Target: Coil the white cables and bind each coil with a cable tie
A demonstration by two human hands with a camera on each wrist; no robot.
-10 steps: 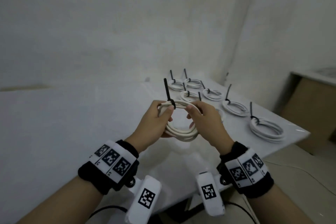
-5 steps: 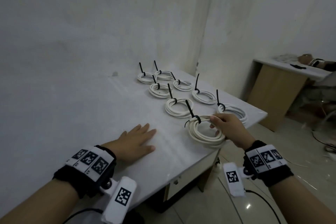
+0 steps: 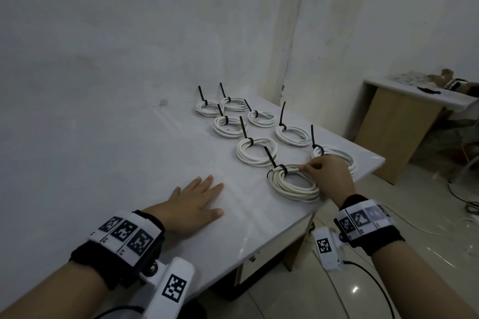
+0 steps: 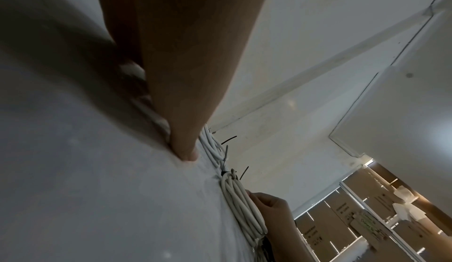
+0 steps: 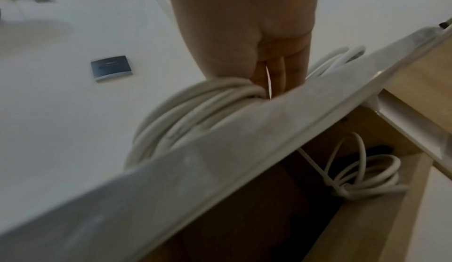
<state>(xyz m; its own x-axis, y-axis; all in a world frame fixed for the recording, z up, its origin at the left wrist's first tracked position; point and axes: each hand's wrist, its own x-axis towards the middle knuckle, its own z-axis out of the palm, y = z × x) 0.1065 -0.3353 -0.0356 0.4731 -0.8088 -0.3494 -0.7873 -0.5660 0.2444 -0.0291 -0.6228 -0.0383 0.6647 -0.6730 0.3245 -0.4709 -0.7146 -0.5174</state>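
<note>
White table (image 3: pixel 160 153): left hand (image 3: pixel 193 206) flat, right hand (image 3: pixel 328 176) grip pinching nearest coil (image 3: pixel 293 186), fingertips hidden.

Left hand (image 3: pixel 197 204) lies flat, fingers straight and spread, near the table's (image 3: pixel 145 153) front edge — right hand (image 3: pixel 329 179) curls, pinching the nearest coil (image 3: pixel 293 186) by the right edge

Nearest coil (image 3: pixel 294 184) at table (image 3: pixel 160 163) front-right edge; seven coils behind; left hand (image 3: pixel 197 204) flat, well left.
</note>
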